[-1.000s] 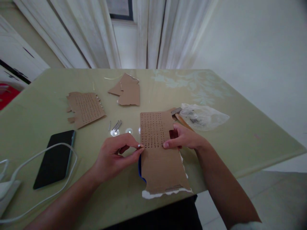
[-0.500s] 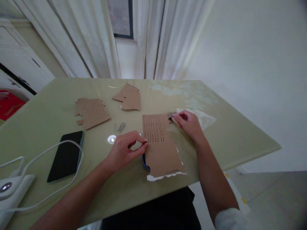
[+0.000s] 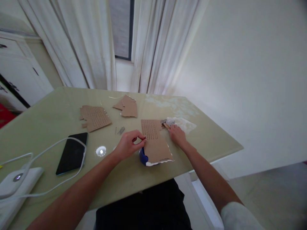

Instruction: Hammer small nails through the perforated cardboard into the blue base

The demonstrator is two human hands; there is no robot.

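Observation:
A brown cardboard sheet (image 3: 155, 145) with rows of punched holes lies at the table's near edge, over a blue object (image 3: 143, 158). My left hand (image 3: 129, 144) pinches the sheet's left edge with thumb and forefinger; anything smaller between the fingers is too small to tell. My right hand (image 3: 177, 134) rests just right of the sheet, closed over the wooden handle of a hammer (image 3: 165, 123), whose metal head sticks out toward the far side.
A clear plastic bag (image 3: 183, 122) lies beyond my right hand. Loose nails (image 3: 120, 130) and two more cardboard pieces (image 3: 96, 117) (image 3: 128, 107) sit further back. A black phone (image 3: 72, 152), white cable (image 3: 45, 151) and white device (image 3: 14, 187) occupy the left.
My right hand left the cardboard, moved right and back, and settled on the hammer handle. The left hand kept its pinch. The camera pulled back and tilted up.

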